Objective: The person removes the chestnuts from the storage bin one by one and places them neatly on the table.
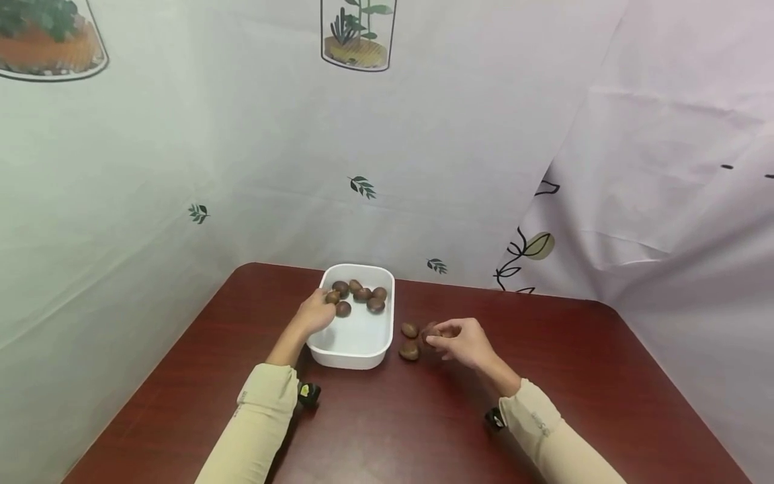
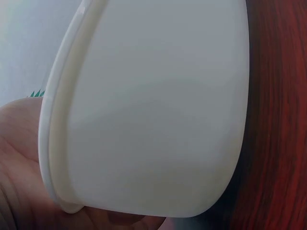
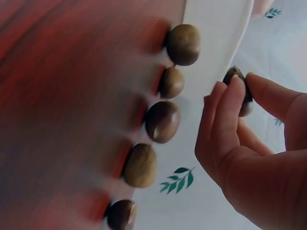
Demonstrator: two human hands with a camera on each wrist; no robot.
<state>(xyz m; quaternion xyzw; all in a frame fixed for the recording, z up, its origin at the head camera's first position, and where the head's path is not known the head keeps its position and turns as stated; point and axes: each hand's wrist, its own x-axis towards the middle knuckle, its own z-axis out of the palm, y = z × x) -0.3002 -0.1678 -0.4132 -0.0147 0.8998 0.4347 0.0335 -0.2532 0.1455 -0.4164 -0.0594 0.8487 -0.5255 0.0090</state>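
In the head view my left hand [image 1: 314, 312] grips the left rim of a white plastic container [image 1: 353, 359]. Its thumb reaches inside and its fingers lie along the outer wall, as the left wrist view shows from low down. Several brown chestnuts [image 1: 361, 294] sit at the far end of the container. To the right of it, my right hand [image 1: 465, 341] pinches a chestnut [image 3: 244, 103] between thumb and fingertips, held above the table. Loose chestnuts [image 1: 409, 350] lie beside that hand; the right wrist view shows several in a row [image 3: 163, 121].
A dark red wooden table [image 1: 411, 430] carries everything. White cloth [image 1: 459, 148] printed with leaves and plants hangs behind it and at both sides. The container stands near the table's back edge. Dark straps with small devices [image 1: 308, 393] are on both wrists.
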